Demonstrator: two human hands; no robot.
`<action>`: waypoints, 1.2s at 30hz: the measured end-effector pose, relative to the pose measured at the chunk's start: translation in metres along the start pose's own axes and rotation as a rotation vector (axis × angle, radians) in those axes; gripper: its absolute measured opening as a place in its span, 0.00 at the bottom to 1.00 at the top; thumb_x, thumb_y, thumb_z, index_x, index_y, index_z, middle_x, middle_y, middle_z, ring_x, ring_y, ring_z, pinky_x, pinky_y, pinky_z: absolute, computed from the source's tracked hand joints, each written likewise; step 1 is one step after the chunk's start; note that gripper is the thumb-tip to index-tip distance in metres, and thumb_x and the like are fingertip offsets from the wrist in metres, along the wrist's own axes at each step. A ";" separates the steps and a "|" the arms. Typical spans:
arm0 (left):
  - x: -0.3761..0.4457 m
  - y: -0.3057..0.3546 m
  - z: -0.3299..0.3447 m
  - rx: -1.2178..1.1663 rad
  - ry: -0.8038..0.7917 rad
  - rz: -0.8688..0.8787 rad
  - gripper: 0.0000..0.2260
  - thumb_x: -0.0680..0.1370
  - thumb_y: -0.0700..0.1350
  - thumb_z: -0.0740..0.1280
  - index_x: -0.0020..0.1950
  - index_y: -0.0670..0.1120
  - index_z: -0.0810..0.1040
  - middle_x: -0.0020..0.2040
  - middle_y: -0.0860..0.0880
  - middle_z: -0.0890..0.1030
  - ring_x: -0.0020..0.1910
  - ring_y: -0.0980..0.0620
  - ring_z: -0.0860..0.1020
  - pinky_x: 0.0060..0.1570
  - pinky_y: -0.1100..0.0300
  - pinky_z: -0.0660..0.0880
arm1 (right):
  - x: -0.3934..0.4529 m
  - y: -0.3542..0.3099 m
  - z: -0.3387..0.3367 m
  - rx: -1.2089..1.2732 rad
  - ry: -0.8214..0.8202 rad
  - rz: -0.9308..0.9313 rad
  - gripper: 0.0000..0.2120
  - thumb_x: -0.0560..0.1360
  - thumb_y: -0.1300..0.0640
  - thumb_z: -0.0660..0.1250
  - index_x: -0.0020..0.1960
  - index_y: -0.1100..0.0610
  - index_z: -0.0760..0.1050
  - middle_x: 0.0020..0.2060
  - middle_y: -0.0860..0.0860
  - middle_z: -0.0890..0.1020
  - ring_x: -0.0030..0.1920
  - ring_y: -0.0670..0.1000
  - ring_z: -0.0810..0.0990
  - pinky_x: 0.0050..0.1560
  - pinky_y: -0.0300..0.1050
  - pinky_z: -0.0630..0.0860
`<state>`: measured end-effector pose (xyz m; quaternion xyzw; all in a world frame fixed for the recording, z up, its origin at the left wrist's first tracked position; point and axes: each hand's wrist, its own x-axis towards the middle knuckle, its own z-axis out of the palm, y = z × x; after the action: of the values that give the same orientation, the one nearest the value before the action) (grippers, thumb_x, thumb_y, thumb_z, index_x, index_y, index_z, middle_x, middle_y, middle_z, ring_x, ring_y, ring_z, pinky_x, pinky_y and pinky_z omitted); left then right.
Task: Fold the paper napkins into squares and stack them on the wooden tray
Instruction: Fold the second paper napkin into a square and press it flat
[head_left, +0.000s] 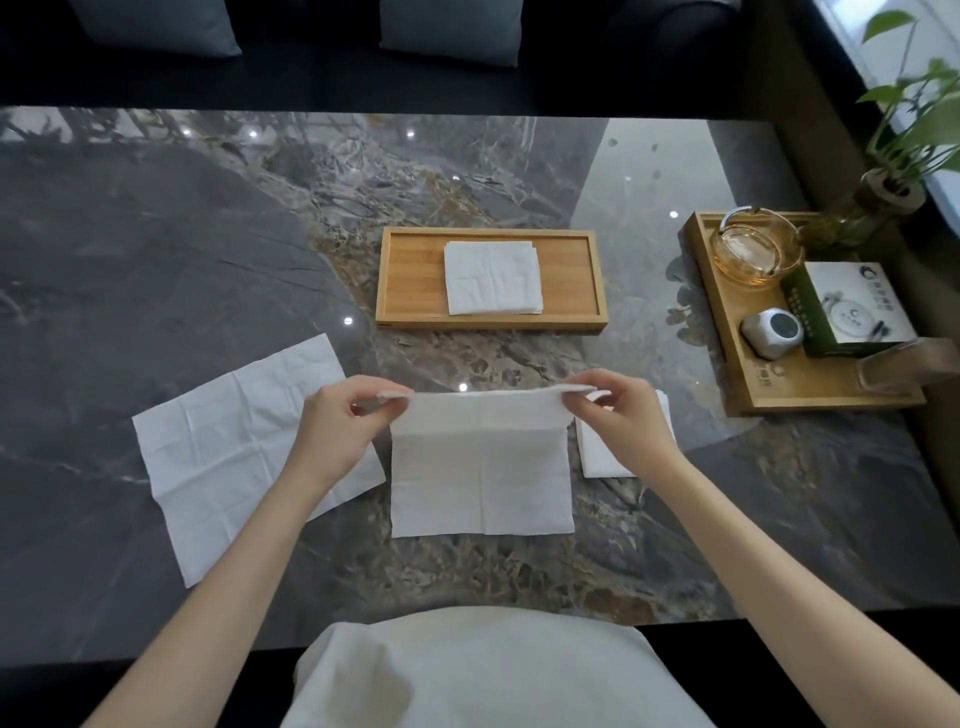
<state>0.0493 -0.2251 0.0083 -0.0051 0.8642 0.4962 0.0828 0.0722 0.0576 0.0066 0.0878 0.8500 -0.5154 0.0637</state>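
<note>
A white paper napkin (480, 478) lies on the marble table in front of me, its far edge lifted. My left hand (337, 426) pinches the far left corner and my right hand (623, 421) pinches the far right corner. An unfolded napkin (228, 441) lies flat to the left, partly under my left wrist. Another white napkin (597, 457) shows under my right hand, mostly hidden. The wooden tray (415, 275) stands further back at centre, holding a small stack of folded square napkins (491, 278).
A second wooden tray (737, 343) at the right holds a glass ashtray (756, 249), a green and white box (852, 306), a small grey cube device (771, 332) and a clear stand (904, 364). A plant in a vase (883, 192) stands behind it. A dark sofa with cushions lies beyond the table.
</note>
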 end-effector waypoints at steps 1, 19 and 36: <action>-0.007 0.001 -0.001 0.015 -0.014 0.010 0.09 0.71 0.41 0.71 0.40 0.57 0.82 0.43 0.59 0.81 0.45 0.62 0.77 0.41 0.78 0.69 | -0.008 0.002 -0.001 -0.047 0.007 -0.030 0.07 0.73 0.62 0.69 0.44 0.51 0.81 0.39 0.42 0.81 0.40 0.45 0.78 0.40 0.35 0.74; -0.084 -0.050 0.039 0.690 -0.071 0.365 0.22 0.60 0.32 0.77 0.52 0.43 0.81 0.57 0.41 0.81 0.57 0.40 0.78 0.50 0.46 0.75 | -0.083 0.062 0.026 -0.857 -0.126 -0.568 0.21 0.63 0.64 0.76 0.56 0.58 0.79 0.55 0.53 0.82 0.55 0.56 0.80 0.57 0.49 0.73; -0.071 -0.013 0.058 0.655 -0.182 0.347 0.26 0.76 0.52 0.49 0.72 0.45 0.60 0.74 0.50 0.55 0.73 0.51 0.50 0.71 0.51 0.50 | -0.079 0.033 0.045 -0.771 -0.069 -0.310 0.23 0.77 0.52 0.50 0.68 0.57 0.68 0.68 0.54 0.71 0.70 0.55 0.66 0.70 0.49 0.51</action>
<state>0.1289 -0.1868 -0.0208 0.2122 0.9542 0.1988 0.0708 0.1574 0.0261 -0.0271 -0.0886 0.9813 -0.1654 0.0422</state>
